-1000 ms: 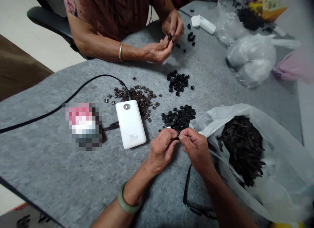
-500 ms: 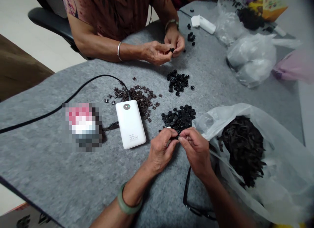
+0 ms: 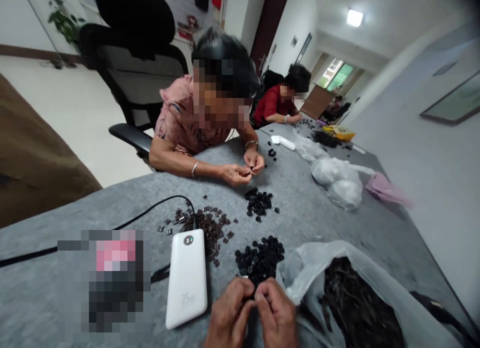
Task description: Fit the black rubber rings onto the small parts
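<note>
My left hand [image 3: 229,313] and my right hand [image 3: 276,315] meet at the bottom of the view, fingertips pinched together on a small dark piece [image 3: 255,299] that they mostly hide. Just above them lies a heap of black rubber rings [image 3: 258,260]. A clear plastic bag [image 3: 311,273] full of dark strips [image 3: 356,303] sits to the right of my right hand. To the left of my left hand is a white power bank [image 3: 186,278]. Beyond it lies a scatter of small dark brown clips [image 3: 204,227]. A smaller heap of black rings [image 3: 258,204] lies farther up the table.
Across the grey felt table [image 3: 300,223], a seated person's hands [image 3: 243,170] pinch a small dark piece. A black cable [image 3: 150,213] and a pixelated object [image 3: 114,278] lie left. White plastic bags [image 3: 335,180] stand right; a person in red [image 3: 272,105] sits beyond.
The view has tilted up and shows much more of the room, so the table and my hands sit lower in the picture. My hands remain pinched together.
</note>
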A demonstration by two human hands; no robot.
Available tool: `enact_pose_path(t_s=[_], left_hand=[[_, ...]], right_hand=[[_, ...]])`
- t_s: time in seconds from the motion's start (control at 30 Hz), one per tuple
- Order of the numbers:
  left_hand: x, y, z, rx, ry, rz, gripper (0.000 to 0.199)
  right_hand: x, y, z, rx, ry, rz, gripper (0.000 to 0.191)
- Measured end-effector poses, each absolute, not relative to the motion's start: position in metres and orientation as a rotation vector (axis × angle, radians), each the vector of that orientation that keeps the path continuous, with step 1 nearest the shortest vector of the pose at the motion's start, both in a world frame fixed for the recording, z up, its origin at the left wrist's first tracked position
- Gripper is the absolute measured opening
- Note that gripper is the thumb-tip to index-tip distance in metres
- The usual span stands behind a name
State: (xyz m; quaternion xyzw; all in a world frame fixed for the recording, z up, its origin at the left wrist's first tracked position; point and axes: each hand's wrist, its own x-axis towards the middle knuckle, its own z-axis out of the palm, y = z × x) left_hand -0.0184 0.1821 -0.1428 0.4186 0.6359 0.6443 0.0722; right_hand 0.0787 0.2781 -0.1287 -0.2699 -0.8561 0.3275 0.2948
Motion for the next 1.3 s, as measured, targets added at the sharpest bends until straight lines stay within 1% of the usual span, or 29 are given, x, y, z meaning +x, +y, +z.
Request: enact_pose_path(t_s=[0.13,0.33,0.4,0.5,0.53,0.6,0.7,0.77,0.87,0.9,0.97,1.07,1.13,1.2,1.3], left_hand=[[-0.021,0.182,-0.147,1.223,1.865,1.868,0.014],[-0.019,0.185,-0.130,0.986,1.909,1.847,0.011],[-0.018,0.184,-0.125,0.925,1.893,1.811,0.011],[-0.017,0.183,-0.122,0.901,1.881,1.773,0.009],[-0.016,0.183,-0.122,0.901,1.884,1.770,0.008],[-0.016,0.183,-0.123,0.890,1.892,1.761,0.008],[-0.015,0.184,-0.127,0.863,1.877,1.724,0.013],[-0.014,0.185,-0.130,0.842,1.860,1.699,0.016],[-0.013,0.184,-0.135,0.823,1.833,1.663,0.019],[-0.012,0.184,-0.137,0.815,1.825,1.652,0.019],[-0.012,0.183,-0.138,0.801,1.803,1.634,0.020],[-0.011,0.182,-0.138,0.768,1.767,1.633,0.020],[-0.011,0.181,-0.138,0.738,1.749,1.628,0.020],[-0.012,0.181,-0.139,0.713,1.737,1.600,0.020],[-0.012,0.180,-0.140,0.691,1.712,1.573,0.022]], right_hand=[[0.074,0.285,-0.127,-0.725,-2.327,0.909,0.035],[0.064,0.290,-0.072,-0.892,-2.500,1.150,0.031],[0.059,0.298,-0.053,-0.977,-2.510,1.324,0.034],[0.047,0.327,-0.034,-1.174,-2.362,1.717,0.036],[0.041,0.342,-0.032,-1.221,-2.289,1.756,0.036],[0.029,0.377,-0.034,-1.335,-2.215,1.626,0.033],[0.010,0.428,-0.050,-1.434,-2.193,1.451,0.029],[-0.002,0.453,-0.065,-1.452,-2.181,1.323,0.031],[-0.017,0.474,-0.085,-1.423,-2.165,1.206,0.041],[-0.020,0.477,-0.091,-1.404,-2.159,1.184,0.042],[-0.026,0.482,-0.100,-1.357,-2.139,1.161,0.038],[-0.029,0.485,-0.108,-1.287,-2.091,1.174,0.024],[-0.028,0.482,-0.109,-1.258,-2.052,1.243,0.019],[-0.025,0.474,-0.106,-1.238,-2.012,1.379,0.026],[-0.017,0.448,-0.095,-1.177,-1.932,1.651,0.048]])
